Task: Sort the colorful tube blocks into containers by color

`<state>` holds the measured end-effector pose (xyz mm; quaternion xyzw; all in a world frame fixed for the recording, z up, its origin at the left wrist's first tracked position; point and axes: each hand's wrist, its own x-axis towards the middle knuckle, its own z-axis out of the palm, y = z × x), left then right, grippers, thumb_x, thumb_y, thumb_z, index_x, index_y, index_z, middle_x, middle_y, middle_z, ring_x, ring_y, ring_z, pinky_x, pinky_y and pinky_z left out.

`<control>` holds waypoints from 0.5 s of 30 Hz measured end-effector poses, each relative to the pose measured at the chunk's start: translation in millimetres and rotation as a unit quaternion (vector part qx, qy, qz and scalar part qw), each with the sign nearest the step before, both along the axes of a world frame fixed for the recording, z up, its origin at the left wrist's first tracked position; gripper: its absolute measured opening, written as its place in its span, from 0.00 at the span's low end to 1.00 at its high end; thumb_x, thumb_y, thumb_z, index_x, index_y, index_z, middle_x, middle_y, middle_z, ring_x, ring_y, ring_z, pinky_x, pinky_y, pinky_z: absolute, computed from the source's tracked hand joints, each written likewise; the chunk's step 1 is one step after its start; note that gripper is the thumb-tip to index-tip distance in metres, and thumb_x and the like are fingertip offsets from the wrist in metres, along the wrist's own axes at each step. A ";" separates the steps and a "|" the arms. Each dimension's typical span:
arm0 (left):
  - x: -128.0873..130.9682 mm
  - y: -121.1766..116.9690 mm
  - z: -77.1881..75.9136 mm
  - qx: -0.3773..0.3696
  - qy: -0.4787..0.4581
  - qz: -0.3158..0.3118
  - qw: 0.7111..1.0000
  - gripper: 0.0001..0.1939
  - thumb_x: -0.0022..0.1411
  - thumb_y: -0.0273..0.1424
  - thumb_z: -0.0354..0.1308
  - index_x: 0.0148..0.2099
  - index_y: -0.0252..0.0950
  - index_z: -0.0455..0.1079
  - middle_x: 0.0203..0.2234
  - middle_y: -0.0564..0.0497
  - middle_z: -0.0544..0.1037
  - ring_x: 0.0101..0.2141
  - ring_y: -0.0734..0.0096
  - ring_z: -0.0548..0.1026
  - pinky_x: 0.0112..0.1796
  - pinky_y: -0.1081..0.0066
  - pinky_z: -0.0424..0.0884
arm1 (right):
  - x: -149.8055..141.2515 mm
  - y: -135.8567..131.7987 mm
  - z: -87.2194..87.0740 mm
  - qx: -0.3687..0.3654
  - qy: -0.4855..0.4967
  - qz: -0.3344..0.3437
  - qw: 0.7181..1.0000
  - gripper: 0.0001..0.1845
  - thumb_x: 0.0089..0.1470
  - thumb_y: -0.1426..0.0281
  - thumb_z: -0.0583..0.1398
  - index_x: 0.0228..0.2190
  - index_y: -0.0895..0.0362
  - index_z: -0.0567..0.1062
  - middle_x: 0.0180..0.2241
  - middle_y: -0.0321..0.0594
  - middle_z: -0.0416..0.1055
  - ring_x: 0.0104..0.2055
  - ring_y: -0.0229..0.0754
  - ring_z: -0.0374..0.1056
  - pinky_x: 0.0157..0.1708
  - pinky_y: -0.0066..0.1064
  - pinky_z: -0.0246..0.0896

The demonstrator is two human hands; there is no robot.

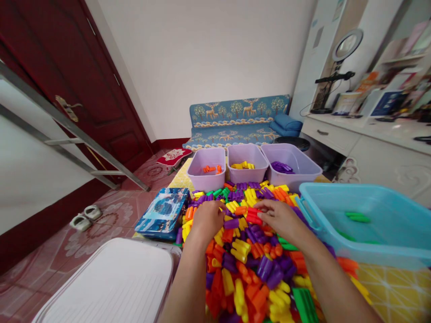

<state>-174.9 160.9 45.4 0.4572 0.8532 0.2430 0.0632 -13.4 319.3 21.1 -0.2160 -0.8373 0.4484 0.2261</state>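
A wide pile of plastic tube pieces (240, 249) in orange, yellow, purple, green and red covers the middle of the table. My right hand (281, 217) reaches over the pile from the right, its thumb and fingers closed on a red plastic tube piece (254, 216). On the left side of the pile rests my left hand (208, 220), palm down. Its fingers bend away from view, so what they touch is hidden. Between the hands lie a purple piece (231, 224) and an orange piece (240, 210).
Three lilac bins stand behind the pile: one with orange pieces (206, 179), one with yellow (249, 175), one with purple (296, 179). A blue tub (387, 251) at right holds green pieces. A blue patterned case (163, 213) and white lidded box (107, 278) are at left.
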 end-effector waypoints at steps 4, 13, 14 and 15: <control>7.3 8.3 -2.4 0.128 -0.099 -0.025 0.987 0.17 0.58 0.30 0.57 0.49 0.37 0.75 0.38 0.45 0.80 0.34 0.63 0.76 0.36 0.68 0.70 | -6.7 -11.3 6.2 -0.053 0.039 -0.042 0.997 0.13 0.47 0.69 0.59 0.37 0.57 0.77 0.29 0.40 0.77 0.29 0.43 0.73 0.29 0.32 0.68; 26.0 20.8 -4.8 0.182 -0.219 -0.132 0.949 0.25 0.59 0.35 0.59 0.58 0.33 0.68 0.47 0.42 0.78 0.45 0.58 0.75 0.44 0.65 0.71 | -15.7 -27.2 8.5 -0.059 0.072 -0.027 0.995 0.14 0.49 0.70 0.58 0.40 0.58 0.75 0.36 0.42 0.77 0.33 0.41 0.73 0.33 0.31 0.69; 26.2 20.7 -4.6 0.176 -0.206 -0.128 0.954 0.25 0.59 0.36 0.59 0.58 0.33 0.69 0.46 0.42 0.78 0.44 0.58 0.76 0.44 0.64 0.71 | -16.5 -26.8 6.2 -0.054 0.070 -0.031 0.996 0.15 0.49 0.70 0.58 0.40 0.59 0.75 0.36 0.43 0.77 0.33 0.41 0.73 0.33 0.31 0.69; 26.3 20.4 -4.4 0.168 -0.191 -0.126 0.959 0.25 0.59 0.36 0.59 0.57 0.33 0.69 0.46 0.42 0.79 0.43 0.57 0.76 0.44 0.64 0.71 | -17.3 -26.2 3.7 -0.049 0.067 -0.034 0.996 0.16 0.49 0.71 0.58 0.41 0.59 0.75 0.35 0.43 0.76 0.33 0.41 0.73 0.33 0.31 0.69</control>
